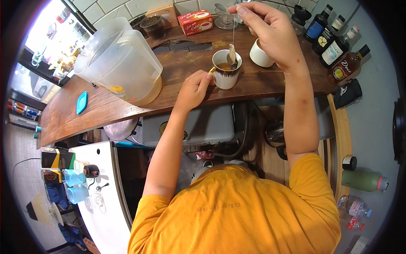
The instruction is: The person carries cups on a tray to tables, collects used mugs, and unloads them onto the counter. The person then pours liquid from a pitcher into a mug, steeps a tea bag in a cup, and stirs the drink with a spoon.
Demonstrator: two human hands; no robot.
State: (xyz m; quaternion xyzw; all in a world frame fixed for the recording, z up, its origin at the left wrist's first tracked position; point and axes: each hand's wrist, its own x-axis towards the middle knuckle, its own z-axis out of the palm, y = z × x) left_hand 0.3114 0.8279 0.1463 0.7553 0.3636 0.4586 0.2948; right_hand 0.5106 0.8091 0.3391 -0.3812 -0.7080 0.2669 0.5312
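Note:
My left hand (194, 90) is closed on the gold handle of a white mug (225, 81) with a dark pattern below its rim. Brownish liquid shows inside the mug, which stands upright on the wooden counter. Above it, my right hand (272, 36) pinches the string of a tea bag (232, 54). The bag hangs at the mug's mouth, its lower end close to the liquid; whether it touches I cannot tell. A second white cup (259, 55) stands just right of the mug, partly hidden by my right hand. Behind them sits a red tea box (195, 23).
A large plastic pitcher (139, 70) stands left on the wooden counter (177, 91), beside a blue lid (82, 103). Several bottles (336, 51) line the right end. A glass of dark grounds (153, 28) and a glass dish (225, 22) are at the back.

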